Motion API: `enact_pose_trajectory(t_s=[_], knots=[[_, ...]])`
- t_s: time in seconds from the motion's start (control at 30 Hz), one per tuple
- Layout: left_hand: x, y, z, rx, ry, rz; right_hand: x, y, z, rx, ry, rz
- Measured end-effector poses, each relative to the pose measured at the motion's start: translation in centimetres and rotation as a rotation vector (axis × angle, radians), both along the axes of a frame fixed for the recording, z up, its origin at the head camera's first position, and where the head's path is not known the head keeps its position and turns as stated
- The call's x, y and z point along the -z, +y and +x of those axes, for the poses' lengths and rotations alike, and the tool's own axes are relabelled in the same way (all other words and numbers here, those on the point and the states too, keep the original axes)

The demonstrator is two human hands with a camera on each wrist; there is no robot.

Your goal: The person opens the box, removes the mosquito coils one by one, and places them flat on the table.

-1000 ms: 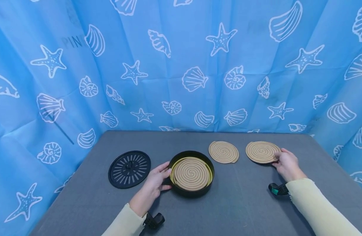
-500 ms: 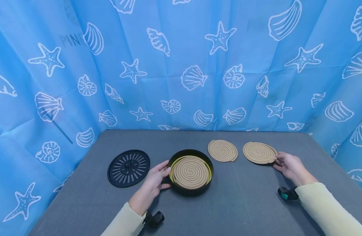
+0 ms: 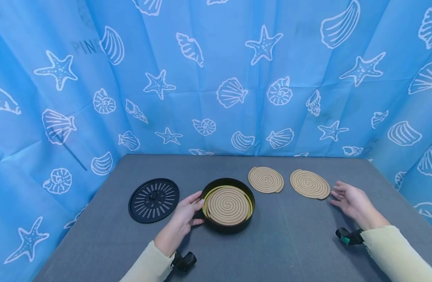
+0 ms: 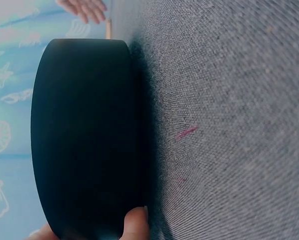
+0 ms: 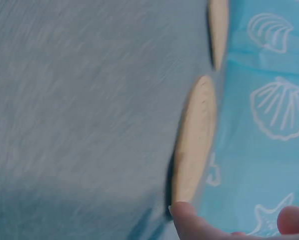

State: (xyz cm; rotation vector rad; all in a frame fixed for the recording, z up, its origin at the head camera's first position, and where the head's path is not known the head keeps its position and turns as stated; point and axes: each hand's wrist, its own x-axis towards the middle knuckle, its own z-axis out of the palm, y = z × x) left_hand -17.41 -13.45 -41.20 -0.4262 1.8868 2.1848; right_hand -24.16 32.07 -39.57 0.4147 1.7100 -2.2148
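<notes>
My left hand point(image 3: 183, 215) grips the side of a round black mosquito coil holder point(image 3: 251, 221), fingers at its rim and one digit low on its wall point(image 4: 84, 135). Inside the holder, within a yellow ring point(image 3: 252, 206), lies a tan spiral mosquito coil point(image 3: 228, 205). My right hand point(image 3: 353, 201) is just off the right edge of another mosquito coil point(image 3: 309, 184), fingers loosely bent and holding nothing. In the right wrist view a fingertip point(image 5: 182, 212) overlaps the near end of that coil. A third mosquito coil point(image 3: 266, 180) lies flat to its left.
Left of the holder lies a round black slotted lid point(image 3: 154, 200) with a small knob. Grey cloth point(image 3: 282, 235) covers the table. Behind it hangs a blue curtain point(image 3: 208, 105) with shell and starfish prints.
My right hand has set the right-hand mosquito coil flat on the table, let go and drawn back to the right. My left hand has stayed at the holder.
</notes>
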Motion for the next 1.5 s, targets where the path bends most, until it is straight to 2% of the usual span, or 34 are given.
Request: enact_pose_trajectory(t_s=[0.27, 0.53, 0.83, 1.1, 1.2, 1.33, 1.5], knots=[[0.1, 0.0, 0.0, 0.004, -0.004, 0.018, -0.9, -2.0, 1.2, -0.059, 0.086, -0.030], [0.1, -0.1, -0.1, 0.001, -0.005, 0.024, -1.7, -3.5, 1.8, -0.116, 0.151, -0.210], [0.1, 0.0, -0.2, -0.010, -0.011, 0.025, -1.9, -5.3, 2.0, -0.172, 0.237, -0.332], [0.1, 0.0, -0.2, -0.013, -0.010, 0.022, -2.5, -7.7, 2.6, -0.257, 0.330, -0.305], [0.1, -0.1, -0.1, -0.011, -0.010, 0.011, -2.7, -8.6, 2.8, -0.285, 0.354, -0.262], [0.2, -0.1, -0.1, -0.006, 0.000, 0.000, -2.7, -9.8, 3.0, -0.303, 0.359, -0.167], [0.2, -0.2, -0.1, -0.001, 0.006, 0.008, -2.6, -11.2, 3.2, -0.318, 0.356, -0.123]])
